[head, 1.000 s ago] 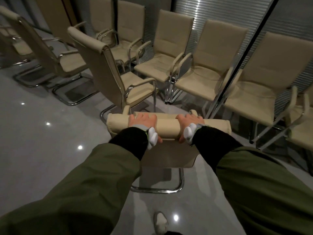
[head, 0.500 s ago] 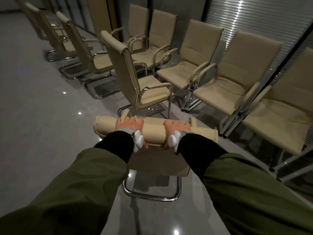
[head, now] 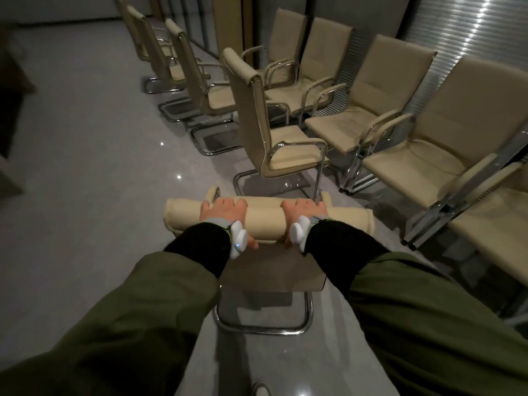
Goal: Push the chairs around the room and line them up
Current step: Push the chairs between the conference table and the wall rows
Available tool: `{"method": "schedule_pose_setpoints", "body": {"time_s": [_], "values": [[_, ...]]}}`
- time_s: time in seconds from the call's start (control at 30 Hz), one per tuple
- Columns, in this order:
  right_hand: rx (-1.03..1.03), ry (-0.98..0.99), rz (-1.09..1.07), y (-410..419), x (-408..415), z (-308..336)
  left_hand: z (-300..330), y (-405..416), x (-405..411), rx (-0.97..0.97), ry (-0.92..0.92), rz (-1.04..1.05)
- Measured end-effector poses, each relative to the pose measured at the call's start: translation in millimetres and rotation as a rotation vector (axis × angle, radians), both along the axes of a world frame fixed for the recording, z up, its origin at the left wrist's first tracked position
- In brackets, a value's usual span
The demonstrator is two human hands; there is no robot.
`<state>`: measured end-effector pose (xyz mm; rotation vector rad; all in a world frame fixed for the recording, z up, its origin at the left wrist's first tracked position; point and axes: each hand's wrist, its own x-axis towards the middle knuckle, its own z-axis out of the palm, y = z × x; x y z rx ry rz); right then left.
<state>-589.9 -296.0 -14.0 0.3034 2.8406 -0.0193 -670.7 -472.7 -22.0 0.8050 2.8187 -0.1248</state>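
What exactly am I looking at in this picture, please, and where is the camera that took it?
There is no machine here: a person wears a wide-angle camera on the head, looking forward and down along both arms in green sleeves. The left hand and right hand both grip the padded top edge of a beige chair from behind; its chrome sled base rests on the glossy grey floor. Small white devices are strapped at the wrists. Just ahead stands the nearest chair of a row seen side-on, with more beyond it. To the right, another row of chairs faces it, backed against window blinds. A shoe tip shows at the bottom edge.
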Motion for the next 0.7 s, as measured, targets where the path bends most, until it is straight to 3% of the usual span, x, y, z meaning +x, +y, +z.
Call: {"method": "schedule_pose_setpoints", "body": {"time_s": [0.7], "values": [[0.081,-0.002,0.257,-85,63,-8,-11,-109,121,0.086,-0.014,0.226]]}}
